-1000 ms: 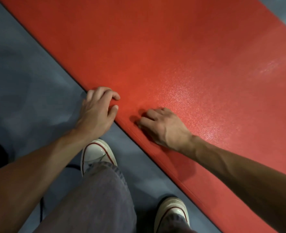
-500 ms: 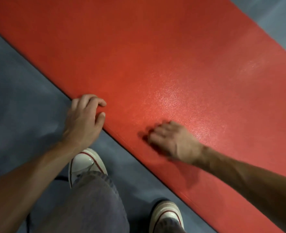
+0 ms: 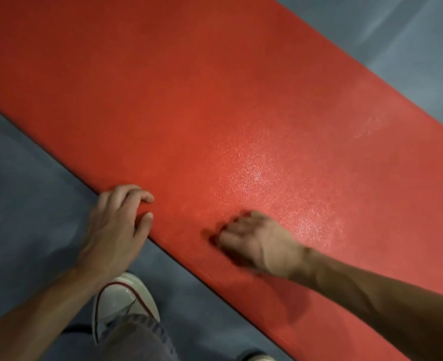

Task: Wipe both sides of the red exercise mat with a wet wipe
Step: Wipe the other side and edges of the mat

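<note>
The red exercise mat (image 3: 215,105) lies flat on the floor and runs diagonally from upper left to lower right. My left hand (image 3: 116,227) sits at its near edge, with curled fingers and thumb gripping that edge. My right hand (image 3: 256,241) is on the mat a little to the right, blurred by motion, knuckles up and fingers curled under. The wet wipe is hidden beneath those fingers. A damp sheen (image 3: 254,175) glistens on the mat beyond the right hand.
Grey-blue floor (image 3: 27,194) surrounds the mat. My white sneaker (image 3: 122,300) and a grey trouser leg (image 3: 137,340) are just below the left hand, close to the mat's edge. A second shoe (image 3: 256,357) peeks in at the bottom.
My right hand has slid rightward along the mat, away from the left hand. The left hand has kept its hold on the mat's edge. The view has shifted a little.
</note>
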`<state>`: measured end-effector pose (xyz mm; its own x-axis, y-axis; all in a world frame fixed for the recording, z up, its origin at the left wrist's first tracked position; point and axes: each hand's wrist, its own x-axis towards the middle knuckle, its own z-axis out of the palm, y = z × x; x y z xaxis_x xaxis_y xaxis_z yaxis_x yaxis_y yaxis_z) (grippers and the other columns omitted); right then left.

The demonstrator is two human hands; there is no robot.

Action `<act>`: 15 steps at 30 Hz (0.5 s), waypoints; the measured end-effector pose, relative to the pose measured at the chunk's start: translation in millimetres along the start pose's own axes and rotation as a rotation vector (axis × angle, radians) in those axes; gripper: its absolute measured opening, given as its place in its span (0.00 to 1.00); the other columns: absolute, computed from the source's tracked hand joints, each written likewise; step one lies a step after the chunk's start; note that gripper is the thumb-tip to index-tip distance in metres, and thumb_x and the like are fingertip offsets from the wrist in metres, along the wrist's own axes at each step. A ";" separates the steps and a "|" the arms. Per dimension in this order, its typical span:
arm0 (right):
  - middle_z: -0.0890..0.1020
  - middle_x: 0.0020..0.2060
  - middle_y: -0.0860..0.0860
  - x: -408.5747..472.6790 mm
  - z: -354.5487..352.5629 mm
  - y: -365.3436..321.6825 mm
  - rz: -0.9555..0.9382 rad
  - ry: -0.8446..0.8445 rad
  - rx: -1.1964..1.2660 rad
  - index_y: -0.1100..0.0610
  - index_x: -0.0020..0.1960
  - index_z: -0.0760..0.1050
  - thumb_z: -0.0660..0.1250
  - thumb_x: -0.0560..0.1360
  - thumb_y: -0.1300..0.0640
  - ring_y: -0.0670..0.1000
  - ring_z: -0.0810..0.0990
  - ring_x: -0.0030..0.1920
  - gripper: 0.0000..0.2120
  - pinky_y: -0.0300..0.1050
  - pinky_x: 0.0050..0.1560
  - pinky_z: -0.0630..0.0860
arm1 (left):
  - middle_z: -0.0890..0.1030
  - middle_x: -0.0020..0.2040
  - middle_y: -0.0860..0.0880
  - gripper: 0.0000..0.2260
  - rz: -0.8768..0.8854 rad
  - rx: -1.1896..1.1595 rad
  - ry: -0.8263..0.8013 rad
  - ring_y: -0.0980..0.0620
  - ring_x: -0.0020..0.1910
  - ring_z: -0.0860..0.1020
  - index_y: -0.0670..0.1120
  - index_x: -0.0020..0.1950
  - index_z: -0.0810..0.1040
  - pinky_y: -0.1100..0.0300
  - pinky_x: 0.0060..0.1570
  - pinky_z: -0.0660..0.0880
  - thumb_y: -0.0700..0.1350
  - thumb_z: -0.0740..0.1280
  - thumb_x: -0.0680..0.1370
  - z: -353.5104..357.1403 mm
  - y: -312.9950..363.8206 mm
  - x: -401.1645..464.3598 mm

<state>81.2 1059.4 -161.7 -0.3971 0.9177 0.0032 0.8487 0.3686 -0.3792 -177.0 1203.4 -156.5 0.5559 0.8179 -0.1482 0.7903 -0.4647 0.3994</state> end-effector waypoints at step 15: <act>0.80 0.35 0.62 68.1 -48.2 121.0 0.810 0.331 -0.151 0.54 0.53 0.72 0.56 0.83 0.47 0.67 0.80 0.37 0.12 0.52 0.35 0.69 | 0.75 0.60 0.51 0.13 -0.108 -0.178 0.121 0.50 0.61 0.72 0.46 0.60 0.79 0.65 0.63 0.63 0.34 0.68 0.78 -10.6 -9.9 -16.5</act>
<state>173.7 1173.6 -162.8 0.4470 0.8923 0.0637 0.8717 -0.4185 -0.2549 -196.7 1198.1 -148.4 0.4270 0.8994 -0.0939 0.7799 -0.3137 0.5416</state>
